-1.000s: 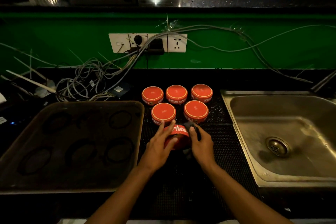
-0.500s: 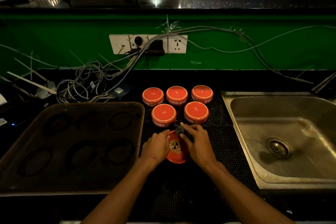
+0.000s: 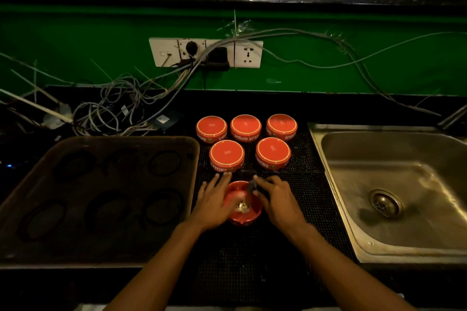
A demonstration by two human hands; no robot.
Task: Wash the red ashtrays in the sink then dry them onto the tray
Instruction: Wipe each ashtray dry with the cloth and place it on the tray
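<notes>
One red ashtray (image 3: 243, 211) sits open side up on the black mat, between my two hands. My left hand (image 3: 213, 203) rests against its left rim with fingers fairly straight. My right hand (image 3: 275, 199) pinches a small dark cloth (image 3: 252, 185) at the ashtray's far right rim. Several more red ashtrays lie upside down behind it: three in a back row (image 3: 245, 127) and two in front (image 3: 226, 156) (image 3: 273, 153). The brown tray (image 3: 101, 242) lies to the left, the steel sink (image 3: 394, 184) to the right.
A tangle of grey cables (image 3: 113, 111) lies behind the tray, running up to a wall socket strip (image 3: 206, 52) on the green wall. A tap spout (image 3: 453, 115) juts in at the sink's far right corner. The black dotted mat (image 3: 252, 272) spans the counter between tray and sink.
The ashtray was held on its side a second ago; it now sits flat with its open side up. My right hand with the cloth has moved to its far rim.
</notes>
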